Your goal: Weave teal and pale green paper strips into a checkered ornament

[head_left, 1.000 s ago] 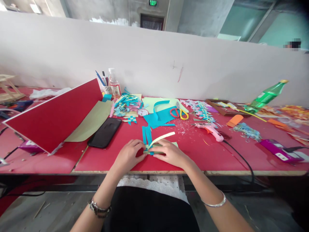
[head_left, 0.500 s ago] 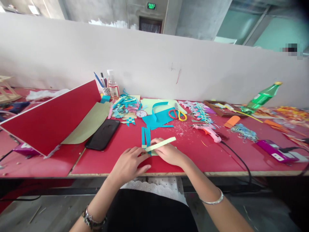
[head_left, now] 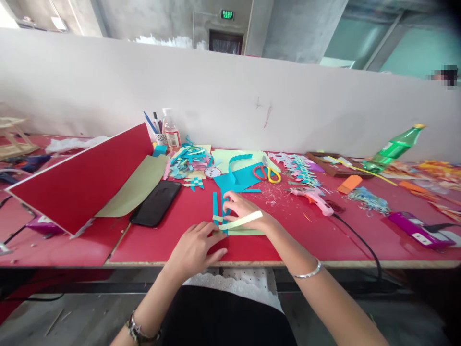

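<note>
My left hand (head_left: 200,245) lies low on the red table, its fingertips pressing where blue and pale green paper strips cross and its thumb spread apart. Just right of it, my right hand (head_left: 243,210) has its fingers curled around a blue paper strip (head_left: 224,218) that runs away from me. A second blue strip (head_left: 215,204) lies alongside, crossed by a short pale piece. One pale green strip (head_left: 245,221) rises loosely from the crossing, in front of my right wrist. Another pale strip (head_left: 248,232) lies flat beneath it.
Beyond my hands are blue paper (head_left: 239,180), scissors (head_left: 272,175), a small woven piece (head_left: 194,183) and a scrap pile (head_left: 189,161). A phone (head_left: 155,204) and leaning red board (head_left: 86,175) stand left. Rightward lie a pink glue gun (head_left: 313,199), purple power strip (head_left: 419,230) and green bottle (head_left: 394,149).
My right hand has moved a little away from me onto the blue strip. The pale green strip now hangs lower, and more of the flat pale strip shows. My left hand stays at the crossing.
</note>
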`<state>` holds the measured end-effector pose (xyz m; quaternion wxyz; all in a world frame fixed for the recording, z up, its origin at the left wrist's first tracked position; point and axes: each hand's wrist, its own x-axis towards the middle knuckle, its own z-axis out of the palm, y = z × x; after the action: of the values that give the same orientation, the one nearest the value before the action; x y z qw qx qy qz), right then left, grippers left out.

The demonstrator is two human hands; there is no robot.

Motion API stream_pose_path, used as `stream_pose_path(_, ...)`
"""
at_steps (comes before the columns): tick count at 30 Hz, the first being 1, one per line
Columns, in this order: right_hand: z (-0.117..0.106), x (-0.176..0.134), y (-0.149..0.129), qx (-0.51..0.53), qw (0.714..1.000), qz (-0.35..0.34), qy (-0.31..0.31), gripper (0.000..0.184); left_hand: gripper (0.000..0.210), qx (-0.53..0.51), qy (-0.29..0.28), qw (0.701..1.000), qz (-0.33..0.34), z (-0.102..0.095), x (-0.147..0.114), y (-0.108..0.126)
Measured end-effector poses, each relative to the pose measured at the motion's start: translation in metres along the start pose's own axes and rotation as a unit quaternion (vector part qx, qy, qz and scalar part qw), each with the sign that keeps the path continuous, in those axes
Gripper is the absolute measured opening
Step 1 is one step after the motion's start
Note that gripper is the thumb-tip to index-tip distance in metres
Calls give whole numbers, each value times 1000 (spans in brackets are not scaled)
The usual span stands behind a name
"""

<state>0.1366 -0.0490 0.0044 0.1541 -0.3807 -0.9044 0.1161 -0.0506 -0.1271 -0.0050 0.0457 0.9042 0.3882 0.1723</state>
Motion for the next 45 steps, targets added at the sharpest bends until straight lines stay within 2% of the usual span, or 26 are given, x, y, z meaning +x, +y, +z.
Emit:
stream_pose_path(5, -7, 8, 17, 31, 1000, -2, -6, 10, 29, -2, 1, 1000, -1, 0, 0, 0)
stream_pose_path(12, 1, 20, 22, 10, 997, 70, 7, 16, 28, -7, 8, 1000, -2, 0, 0, 0)
stream_pose_path(18, 12, 32, 25, -36, 998, 26, 42, 16, 27, -9, 15, 1000, -3, 1, 1, 0)
stream_pose_path(21, 13, 33, 24, -46, 996, 34, 64, 18, 27, -10, 21, 1000, -2, 1, 1, 0)
stream_pose_path(26, 0, 21, 19, -12, 989, 52, 134, 21, 27, -11, 13, 1000, -5, 2, -1, 0)
stream_pose_path(28, -7, 11, 17, 43, 992, 50, 109, 17, 27, -30, 24, 999, -15, 3, -2, -3)
stream_pose_path(32, -13, -13, 16, 130, 991, 22, 10, 16, 32, -98, 72, 989, -83, 4, 0, -15)
stream_pose_path(36, -8, -32, 11, 118, 993, 29, 8, 16, 47, -76, 54, 989, -116, 5, 11, -26)
stream_pose_path(39, 0, -38, 1, 97, 993, 59, 40, 17, 41, -65, 32, 992, -105, 8, 19, -29)
stream_pose_path(45, 13, -39, -17, 43, 991, 97, 86, 15, 31, -87, 42, 990, -105, 12, 21, -27)
